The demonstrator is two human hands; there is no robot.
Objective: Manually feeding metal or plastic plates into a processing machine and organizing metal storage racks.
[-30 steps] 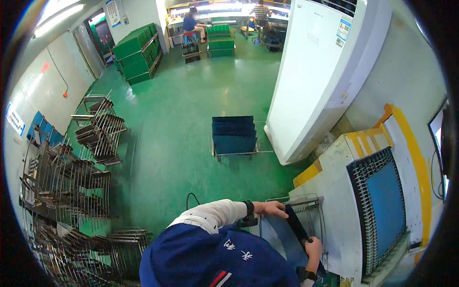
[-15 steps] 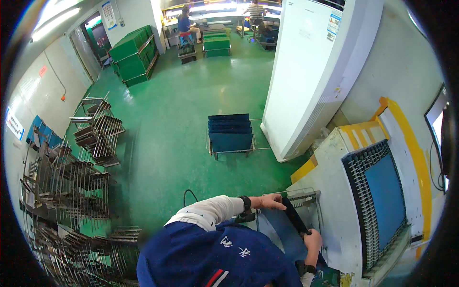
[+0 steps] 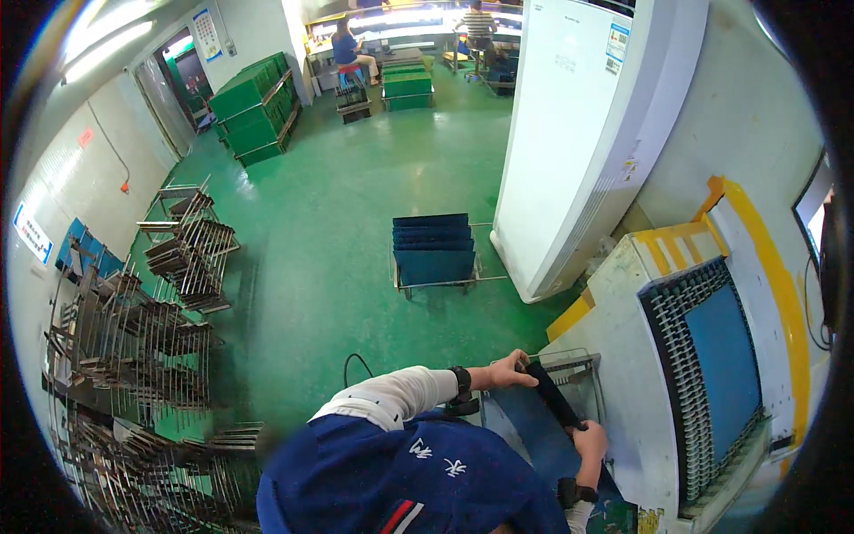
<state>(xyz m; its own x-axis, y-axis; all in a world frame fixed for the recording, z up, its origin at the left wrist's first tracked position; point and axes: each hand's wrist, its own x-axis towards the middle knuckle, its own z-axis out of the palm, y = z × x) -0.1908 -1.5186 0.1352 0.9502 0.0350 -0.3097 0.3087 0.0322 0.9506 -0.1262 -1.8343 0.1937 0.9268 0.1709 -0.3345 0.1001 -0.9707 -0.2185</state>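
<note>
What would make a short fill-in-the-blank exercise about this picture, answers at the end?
The left hand and right hand are at opposite ends of the dark strip; nearer the picture's lower edge is the ____ one.
The floor is coloured ____.
In the picture, the upright blue panels stand to the ____ of the tall white unit.

Missing words: right; green; left.

Two hands (image 3: 511,370), two dark wristbands (image 3: 462,381), one white cabinet (image 3: 578,151), one blue panel (image 3: 725,374) on one conveyor (image 3: 669,329).
</note>
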